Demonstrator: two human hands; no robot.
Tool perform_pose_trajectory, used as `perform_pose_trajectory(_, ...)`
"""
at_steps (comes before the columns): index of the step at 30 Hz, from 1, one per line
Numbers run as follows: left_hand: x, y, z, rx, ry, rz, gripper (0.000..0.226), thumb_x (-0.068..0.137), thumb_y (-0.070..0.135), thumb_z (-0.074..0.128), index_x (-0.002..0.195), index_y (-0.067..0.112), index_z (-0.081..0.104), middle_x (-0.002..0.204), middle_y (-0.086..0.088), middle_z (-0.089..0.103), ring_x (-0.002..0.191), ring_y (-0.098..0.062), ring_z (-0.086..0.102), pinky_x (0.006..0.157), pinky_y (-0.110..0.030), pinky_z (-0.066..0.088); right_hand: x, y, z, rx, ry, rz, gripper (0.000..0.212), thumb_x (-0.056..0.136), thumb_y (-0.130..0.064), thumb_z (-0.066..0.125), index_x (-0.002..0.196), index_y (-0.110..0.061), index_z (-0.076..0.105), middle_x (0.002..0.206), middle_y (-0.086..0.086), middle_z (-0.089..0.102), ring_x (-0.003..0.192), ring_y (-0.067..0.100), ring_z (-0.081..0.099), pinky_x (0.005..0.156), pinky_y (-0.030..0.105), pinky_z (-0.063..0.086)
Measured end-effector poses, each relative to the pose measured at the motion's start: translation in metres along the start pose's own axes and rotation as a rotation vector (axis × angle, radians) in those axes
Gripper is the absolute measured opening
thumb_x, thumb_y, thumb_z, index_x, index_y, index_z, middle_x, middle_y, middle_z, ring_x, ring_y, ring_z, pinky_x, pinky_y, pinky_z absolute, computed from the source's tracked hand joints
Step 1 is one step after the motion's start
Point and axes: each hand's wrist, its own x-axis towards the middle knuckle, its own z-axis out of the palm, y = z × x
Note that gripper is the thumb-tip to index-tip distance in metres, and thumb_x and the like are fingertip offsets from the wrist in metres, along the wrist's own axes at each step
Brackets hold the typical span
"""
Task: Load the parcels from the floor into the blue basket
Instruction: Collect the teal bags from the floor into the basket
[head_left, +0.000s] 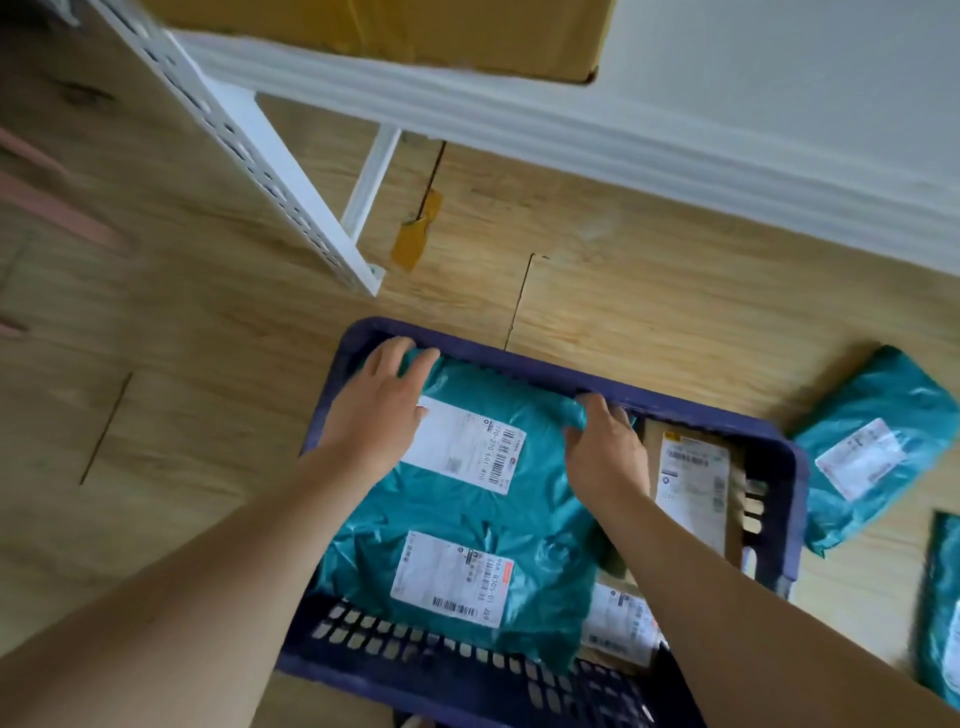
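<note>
Six parcels show: four teal, two brown. Two teal and both brown lie in the one blue basket. The top parcel sits under both grips. The left grip lies flat on its far left corner, fingers spread. The right grip curls over its far right edge and pinches the film. The second teal lies between the forearms, back toward the wrists. One brown parcel stands just right of the right grip, and the other is by that forearm. Two teal parcels lie on the floor, further right.

The floor is pale wood-look plank with a yellow tape scrap. Beyond the grips are a white baseboard, a white perforated shelf frame and a cardboard box.

Each parcel carries a white barcode label. The top one seems to read "270-270", the second "964"; the rest is blurred.
</note>
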Motion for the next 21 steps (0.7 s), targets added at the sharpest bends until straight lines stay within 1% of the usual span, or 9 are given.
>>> perform_pose_trajectory(2,-0.009,-0.004,0.015,0.041,0.051,0.079,0.062,0.078,0.015,0.075,0.134,0.010,0.049,0.141,-0.014,0.042,0.129,-0.031,0.045,0.088,-0.040,0.050,-0.008,0.003,0.010,-0.074,-0.008,-0.054,0.048,0.097,-0.020,0.044,0.142,-0.024,0.030,0.153,0.006,0.024,0.119,0.031,0.049,0.085,0.035,0.044)
perform_pose_trajectory(3,-0.014,-0.005,0.023,0.044,0.059,0.080,0.063,0.071,0.015,0.081,0.129,0.011,0.054,0.136,-0.014,0.048,0.123,-0.032,0.051,0.083,-0.041,0.054,-0.013,0.006,0.014,-0.127,-0.023,-0.092,0.049,0.097,-0.020,0.043,0.144,-0.025,0.028,0.155,0.005,0.017,0.125,0.029,0.044,0.092,0.036,0.044)
perform_pose_trajectory(4,-0.019,-0.006,0.031,0.051,-0.010,0.057,0.065,0.074,0.019,0.079,0.132,0.015,0.051,0.141,-0.012,0.044,0.127,-0.030,0.047,0.085,-0.041,0.054,-0.018,0.009,0.020,-0.175,-0.053,-0.135,0.051,0.097,-0.020,0.042,0.145,-0.027,0.026,0.157,0.003,0.012,0.131,0.028,0.037,0.097,0.036,0.042)
perform_pose_trajectory(7,-0.028,-0.008,0.059,0.012,-0.272,-0.047,0.067,0.094,0.035,0.052,0.150,0.029,0.014,0.158,-0.002,0.003,0.145,-0.023,0.012,0.104,-0.036,0.040,-0.027,0.016,0.043,-0.284,-0.202,-0.246,0.059,0.096,-0.016,0.043,0.147,-0.034,0.018,0.158,0.004,0.001,0.140,0.028,0.022,0.103,0.038,0.040)
perform_pose_trajectory(8,-0.029,-0.007,0.064,0.010,-0.281,-0.039,0.069,0.095,0.037,0.049,0.150,0.030,0.009,0.159,-0.002,-0.002,0.146,-0.023,0.009,0.106,-0.037,0.037,-0.027,0.018,0.051,-0.312,-0.252,-0.255,0.064,0.095,-0.013,0.045,0.147,-0.037,0.015,0.159,0.004,-0.003,0.142,0.029,0.018,0.103,0.039,0.041)
perform_pose_trajectory(11,-0.025,0.001,0.078,0.008,-0.188,0.072,0.074,0.091,0.046,0.051,0.150,0.030,0.009,0.159,-0.002,0.000,0.146,-0.025,0.010,0.110,-0.042,0.033,-0.019,0.019,0.070,-0.339,-0.340,-0.209,0.078,0.094,-0.004,0.046,0.146,-0.045,0.006,0.158,0.003,-0.011,0.144,0.033,0.008,0.095,0.038,0.046)
perform_pose_trajectory(13,-0.021,0.005,0.088,0.059,-0.223,0.094,0.077,0.091,0.051,0.048,0.150,0.031,0.004,0.159,0.001,-0.009,0.147,-0.025,0.003,0.112,-0.045,0.026,-0.013,0.020,0.077,-0.352,-0.330,-0.195,0.080,0.094,-0.002,0.044,0.146,-0.047,0.003,0.158,0.002,-0.011,0.144,0.033,0.008,0.090,0.036,0.048)
perform_pose_trajectory(16,-0.015,0.007,0.107,0.102,-0.293,0.035,0.080,0.091,0.053,0.045,0.149,0.033,-0.008,0.157,0.002,-0.021,0.147,-0.025,-0.007,0.115,-0.048,0.018,-0.003,0.028,0.087,-0.389,-0.302,-0.204,0.081,0.094,-0.001,0.043,0.146,-0.047,0.001,0.158,0.003,-0.011,0.144,0.032,0.008,0.087,0.034,0.048)
perform_pose_trajectory(21,0.001,0.006,0.133,0.083,-0.324,-0.012,0.090,0.089,0.051,0.050,0.146,0.036,-0.018,0.155,0.005,-0.026,0.146,-0.021,-0.006,0.113,-0.046,0.025,0.005,0.038,0.104,-0.401,-0.253,-0.239,0.080,0.095,-0.003,0.044,0.147,-0.044,-0.001,0.157,0.003,-0.013,0.144,0.031,0.005,0.091,0.036,0.048)
